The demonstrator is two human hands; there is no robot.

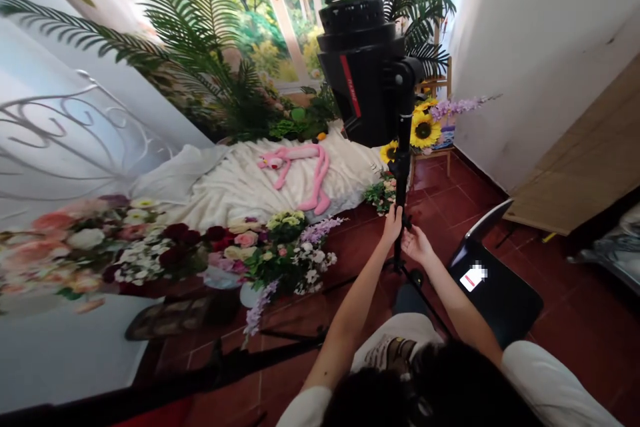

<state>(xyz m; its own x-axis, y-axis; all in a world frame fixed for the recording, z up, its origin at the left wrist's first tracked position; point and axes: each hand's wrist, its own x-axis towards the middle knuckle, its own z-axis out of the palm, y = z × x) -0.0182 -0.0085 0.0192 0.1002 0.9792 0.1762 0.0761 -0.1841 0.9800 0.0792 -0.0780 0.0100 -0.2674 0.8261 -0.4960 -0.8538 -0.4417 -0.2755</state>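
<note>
A tall black light stand (399,190) rises in front of me, with a bulky black studio light (357,73) bearing a red stripe on top. My left hand (393,223) is wrapped around the stand's pole below the lamp. Just to its right, my right hand (417,244) has its fingers curled, palm up, at a small dark knob (407,221) on the pole; its exact hold is partly hidden. The stand's legs spread over the floor below both hands.
A black chair (505,297) with a lit phone (471,278) on it stands at my right. Ahead lies a white draped bed (225,183) with a pink plush toy (317,173). Flowers (250,247) line its near side. A black pole (200,370) crosses the lower left.
</note>
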